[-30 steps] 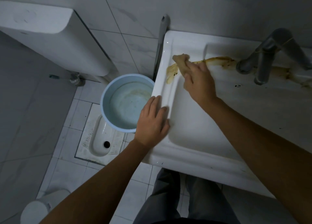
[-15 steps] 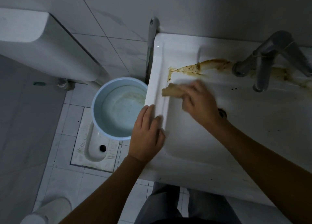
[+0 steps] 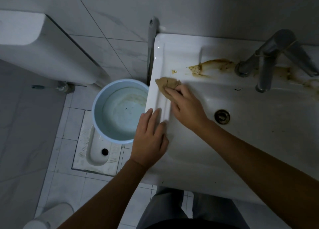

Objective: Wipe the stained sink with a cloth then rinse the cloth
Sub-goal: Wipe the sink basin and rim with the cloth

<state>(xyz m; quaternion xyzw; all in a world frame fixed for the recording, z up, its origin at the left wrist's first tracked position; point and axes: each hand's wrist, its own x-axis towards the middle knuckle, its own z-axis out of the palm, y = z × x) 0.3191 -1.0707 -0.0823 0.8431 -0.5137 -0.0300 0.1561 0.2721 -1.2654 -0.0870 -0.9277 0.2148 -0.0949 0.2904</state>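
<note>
Cloth now at the sink left rim, dragged off the stain; stain's left tail gone, specks remain. My right grip presses the cloth flat-fingered, left grip rests released on the rim. Bulk by tap needs more passes.

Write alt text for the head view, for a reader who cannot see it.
A person's right hand presses a brown cloth onto the left rim of a white sink, while the left hand rests flat on that rim. Brown stains lie near the tap; a blue bucket stands on the floor beside the sink.
</note>
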